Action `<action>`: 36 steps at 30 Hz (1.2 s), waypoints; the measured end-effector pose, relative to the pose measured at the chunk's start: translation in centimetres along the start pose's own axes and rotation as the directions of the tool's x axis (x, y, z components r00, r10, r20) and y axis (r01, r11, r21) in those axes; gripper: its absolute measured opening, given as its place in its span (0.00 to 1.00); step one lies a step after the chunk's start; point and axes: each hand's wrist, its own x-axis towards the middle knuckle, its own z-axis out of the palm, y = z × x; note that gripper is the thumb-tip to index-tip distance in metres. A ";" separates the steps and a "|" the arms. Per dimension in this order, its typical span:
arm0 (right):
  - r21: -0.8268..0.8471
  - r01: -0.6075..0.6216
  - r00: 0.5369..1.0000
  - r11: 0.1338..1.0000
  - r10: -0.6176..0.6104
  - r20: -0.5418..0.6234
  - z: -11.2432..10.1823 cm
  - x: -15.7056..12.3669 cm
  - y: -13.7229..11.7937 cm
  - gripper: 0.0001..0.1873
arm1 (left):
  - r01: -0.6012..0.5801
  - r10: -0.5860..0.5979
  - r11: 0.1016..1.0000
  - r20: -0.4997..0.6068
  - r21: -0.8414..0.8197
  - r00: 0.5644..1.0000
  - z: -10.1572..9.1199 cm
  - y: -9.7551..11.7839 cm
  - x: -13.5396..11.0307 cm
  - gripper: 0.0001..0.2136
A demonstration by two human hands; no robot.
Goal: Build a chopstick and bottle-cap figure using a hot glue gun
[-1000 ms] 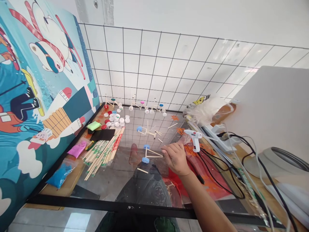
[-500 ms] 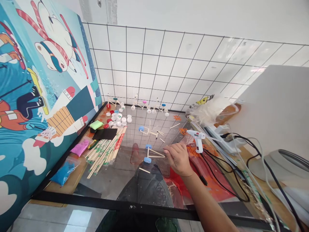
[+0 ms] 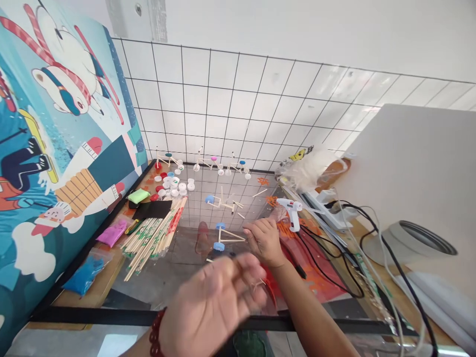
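Observation:
My right hand (image 3: 265, 239) rests on the glass table (image 3: 163, 282), fingers curled round the end of a small stick frame with two blue caps (image 3: 223, 236). My left hand (image 3: 215, 302) has come up close to the camera, smeared by motion, fingers loosely bent; I cannot make out whether it holds anything. A red bead bracelet (image 3: 155, 333) sits on its wrist. Just right of my right hand stands a white glue gun (image 3: 290, 210).
A bundle of wooden sticks (image 3: 154, 233) lies left of centre. Bottle caps (image 3: 173, 184) and finished stick models (image 3: 219, 166) stand near the tiled wall. Black and white cables (image 3: 345, 263) trail on the right. A painted board (image 3: 55, 148) leans at the left.
My left hand has risen into view from below, in front of the table. My right hand stays on the stick frame. The view has shifted slightly.

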 end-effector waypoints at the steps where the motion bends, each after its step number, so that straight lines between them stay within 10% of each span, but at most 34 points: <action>1: 0.000 0.000 1.000 1.000 0.000 0.002 0.0 0.0 0.0 0.11 | -0.005 0.002 0.997 -0.040 -0.080 0.999 0.0 0.0 0.4 0.09; 8: 0.014 0.001 1.000 1.000 -0.001 -0.015 0.0 0.0 -0.1 0.11 | -0.050 -0.062 0.949 -0.342 -0.311 0.938 -1.2 0.7 2.7 0.08; 14: -0.004 -0.038 0.999 0.999 0.038 -0.003 0.0 -0.1 0.1 0.12 | -0.159 0.226 0.968 -0.402 0.194 0.887 -2.8 4.6 6.5 0.15; 18: -0.016 -0.068 0.998 0.998 0.068 0.001 0.1 -0.1 0.2 0.12 | -0.300 0.593 0.694 -0.282 0.655 0.754 -5.5 6.3 10.0 0.16; 26: 0.075 -0.091 0.986 0.993 0.079 0.150 0.2 -0.2 0.6 0.16 | -0.193 0.605 0.442 -0.133 0.876 0.785 -10.6 4.9 12.5 0.19; 36: 0.180 -0.084 0.897 0.980 -0.004 0.442 0.8 -0.3 0.7 0.27 | -0.127 0.207 0.964 -0.365 0.233 0.908 -11.0 5.5 11.3 0.19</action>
